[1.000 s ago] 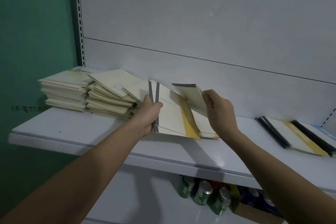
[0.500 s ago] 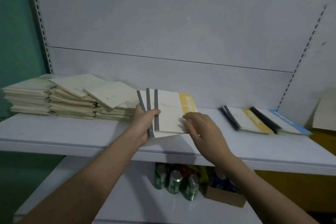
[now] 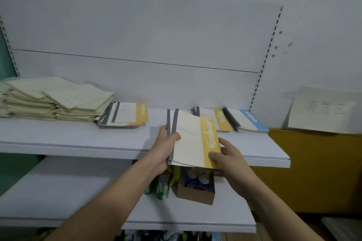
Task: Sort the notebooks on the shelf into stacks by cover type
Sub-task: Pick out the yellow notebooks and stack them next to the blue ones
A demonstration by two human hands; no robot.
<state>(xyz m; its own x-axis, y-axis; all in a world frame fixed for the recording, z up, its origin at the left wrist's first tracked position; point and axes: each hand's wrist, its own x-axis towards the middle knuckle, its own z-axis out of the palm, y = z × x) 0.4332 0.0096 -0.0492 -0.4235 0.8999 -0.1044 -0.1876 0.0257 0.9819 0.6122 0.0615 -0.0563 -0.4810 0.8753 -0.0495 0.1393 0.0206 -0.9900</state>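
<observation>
Partly sorted, judging by the shelf [image 3: 78,139]: cream stack [image 3: 58,103] far left, mixed pile [image 3: 125,115] beside it unsorted, yellow stack [image 3: 219,119] and blue stack [image 3: 246,119] right. Held above the near edge: yellow-banded notebooks [image 3: 193,141], left hand [image 3: 166,143] grip pinching the spines, right hand [image 3: 225,154] clasping the corner.

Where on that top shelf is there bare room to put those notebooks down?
Bare shelf lies in front of the cream stacks, and between the mixed pile and the yellow stack. The back right, by the blue stack, is crowded.
</observation>
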